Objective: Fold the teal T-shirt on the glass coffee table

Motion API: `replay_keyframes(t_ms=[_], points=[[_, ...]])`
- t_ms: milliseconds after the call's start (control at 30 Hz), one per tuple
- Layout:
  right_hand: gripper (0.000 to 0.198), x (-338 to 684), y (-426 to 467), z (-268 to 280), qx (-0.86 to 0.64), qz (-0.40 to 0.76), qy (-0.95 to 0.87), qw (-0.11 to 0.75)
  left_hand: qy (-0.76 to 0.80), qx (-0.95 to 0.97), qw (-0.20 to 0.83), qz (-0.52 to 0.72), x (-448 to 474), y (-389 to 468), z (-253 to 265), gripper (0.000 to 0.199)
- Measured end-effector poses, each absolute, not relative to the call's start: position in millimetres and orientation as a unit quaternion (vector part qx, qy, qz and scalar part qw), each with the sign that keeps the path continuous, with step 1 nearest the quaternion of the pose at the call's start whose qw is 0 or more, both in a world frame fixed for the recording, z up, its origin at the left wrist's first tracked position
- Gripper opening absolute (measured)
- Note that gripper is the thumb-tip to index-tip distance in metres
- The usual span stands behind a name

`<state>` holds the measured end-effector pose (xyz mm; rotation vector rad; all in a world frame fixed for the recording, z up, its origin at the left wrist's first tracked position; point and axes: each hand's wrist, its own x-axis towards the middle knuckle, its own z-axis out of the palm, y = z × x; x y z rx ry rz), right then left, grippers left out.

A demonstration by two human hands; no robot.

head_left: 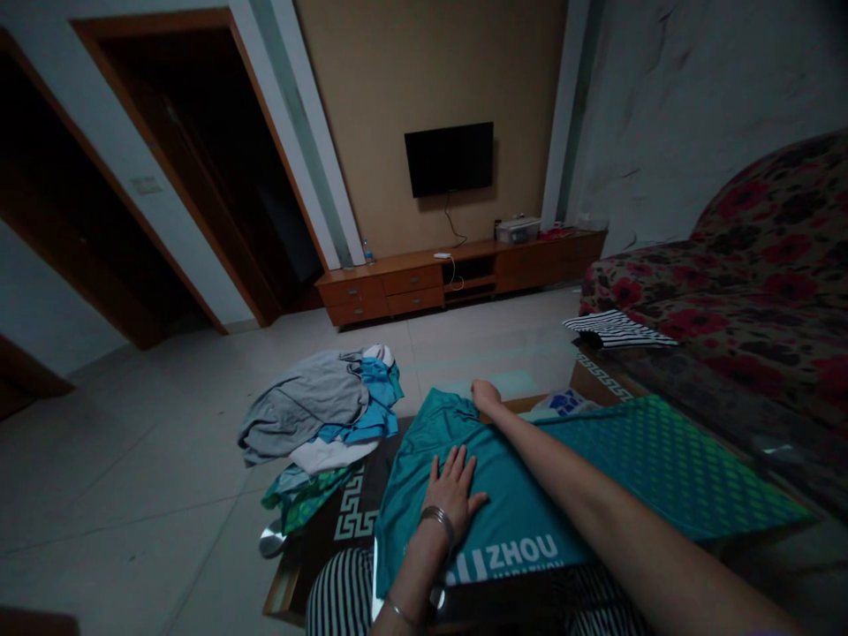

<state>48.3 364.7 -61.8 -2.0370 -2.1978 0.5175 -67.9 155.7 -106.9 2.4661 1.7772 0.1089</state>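
Observation:
A teal T-shirt (490, 495) with white lettering that includes "ZHOU" lies spread over the low table in front of me. A patterned blue-green part of the fabric (662, 459) stretches to the right, beyond my forearm. My left hand (454, 490), with metal bangles at its wrist, rests flat on the shirt with the fingers apart. At the shirt's far edge, my right hand (487, 397) is closed on the cloth; its fingertips are hidden. My right forearm crosses over the shirt and covers some of it.
Grey, blue, white and green clothes are piled (318, 406) at the table's left end. A striped black-and-white garment (619, 329) lies by the floral sofa (761, 265). A plastic bag (563, 404) sits beyond the shirt. Farther off are a wooden TV cabinet (414, 287) and a wall-mounted TV (450, 159).

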Motion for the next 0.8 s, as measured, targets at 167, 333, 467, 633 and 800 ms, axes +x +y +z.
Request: replay_keyframes(t_ms=[167, 333, 467, 633, 800], points=[[0.054, 32, 379, -50, -0.660, 0.175, -0.729, 0.044, 0.586, 0.806, 0.070, 0.042, -67, 155, -103, 0.067], [0.053, 3, 352, -66, -0.581, 0.139, -0.798, 0.073, 0.587, 0.807, 0.056, 0.037, -67, 153, -100, 0.065], [0.033, 25, 340, -79, -0.565, 0.086, -0.814, 0.101, 0.585, 0.807, 0.071, 0.052, -68, 152, -101, 0.066], [0.039, 61, 363, -71, -0.629, 0.053, -0.769, 0.104, 0.589, 0.800, 0.085, 0.072, -67, 150, -96, 0.064], [0.035, 31, 370, -63, -0.613, 0.068, -0.782, 0.094, 0.669, 0.731, 0.047, 0.122, -74, 144, -85, 0.049]])
